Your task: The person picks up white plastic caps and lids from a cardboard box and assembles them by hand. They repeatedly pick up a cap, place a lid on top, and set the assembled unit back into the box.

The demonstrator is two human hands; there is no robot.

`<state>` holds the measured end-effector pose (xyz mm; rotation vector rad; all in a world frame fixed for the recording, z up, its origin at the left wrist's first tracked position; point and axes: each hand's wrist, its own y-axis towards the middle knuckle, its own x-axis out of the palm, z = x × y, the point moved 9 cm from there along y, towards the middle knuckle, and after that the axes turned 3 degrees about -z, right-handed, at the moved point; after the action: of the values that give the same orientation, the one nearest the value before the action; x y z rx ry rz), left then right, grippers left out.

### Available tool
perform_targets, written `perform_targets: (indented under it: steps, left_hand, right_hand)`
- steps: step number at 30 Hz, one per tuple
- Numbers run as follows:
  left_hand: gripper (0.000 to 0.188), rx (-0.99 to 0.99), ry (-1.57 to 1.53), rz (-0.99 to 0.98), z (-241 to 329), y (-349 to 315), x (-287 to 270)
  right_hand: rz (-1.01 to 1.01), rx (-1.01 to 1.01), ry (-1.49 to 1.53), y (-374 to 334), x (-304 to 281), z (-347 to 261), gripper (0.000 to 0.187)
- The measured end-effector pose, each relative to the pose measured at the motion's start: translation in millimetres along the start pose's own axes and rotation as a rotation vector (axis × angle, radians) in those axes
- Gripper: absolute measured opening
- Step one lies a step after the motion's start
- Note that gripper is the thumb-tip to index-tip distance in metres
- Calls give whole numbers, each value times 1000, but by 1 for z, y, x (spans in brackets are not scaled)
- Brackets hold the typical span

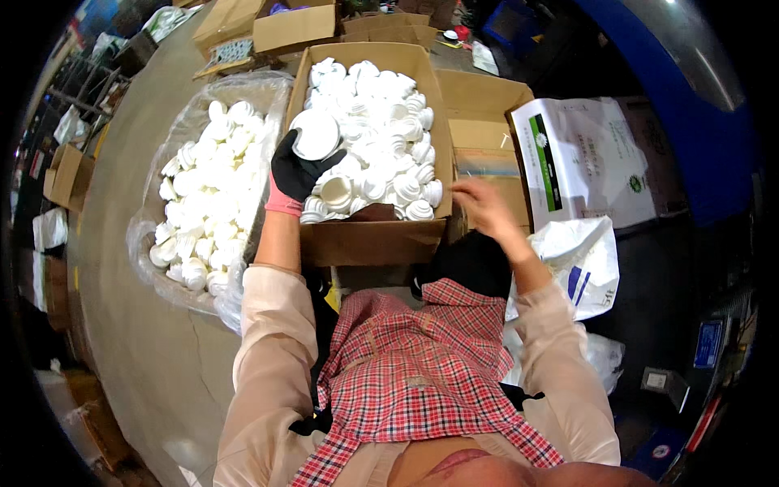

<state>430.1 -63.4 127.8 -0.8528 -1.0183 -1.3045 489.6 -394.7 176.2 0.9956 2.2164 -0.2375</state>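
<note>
My left hand (299, 169), in a black glove with a pink cuff, grips a round white plastic piece (316, 135) and holds it flat face up. It is over the left side of an open cardboard box (369, 243). The box is heaped with ridged white plastic pieces (389, 130); a few show a hollow underside. My bare right hand (487, 209) hovers beside the box's right wall near its front corner. Its fingers point left and are smeared, so what they hold, if anything, does not show.
Left of the box stands a container lined with clear plastic (144, 215), full of similar off-white pieces (215, 187). An open carton (491, 146) adjoins the box on the right, beside a white printed sheet (584, 162) and a white plastic bag (576, 268). More cartons (296, 28) stand behind.
</note>
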Motion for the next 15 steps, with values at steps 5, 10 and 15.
perform_targets:
  steps: [5, 10, 15]
  left_hand:
    - [67, 27, -167, -188, 8, -3, 41]
    - [70, 144, 623, -166, 32, -9, 40]
    - [68, 197, 1226, 52, 39, -2, -5]
  right_hand:
    - [-500, -171, -284, 87, 172, 33, 21]
    - [-703, 7, -571, 99, 266, 90, 43]
    - [-861, 104, -541, 106, 293, 139, 29]
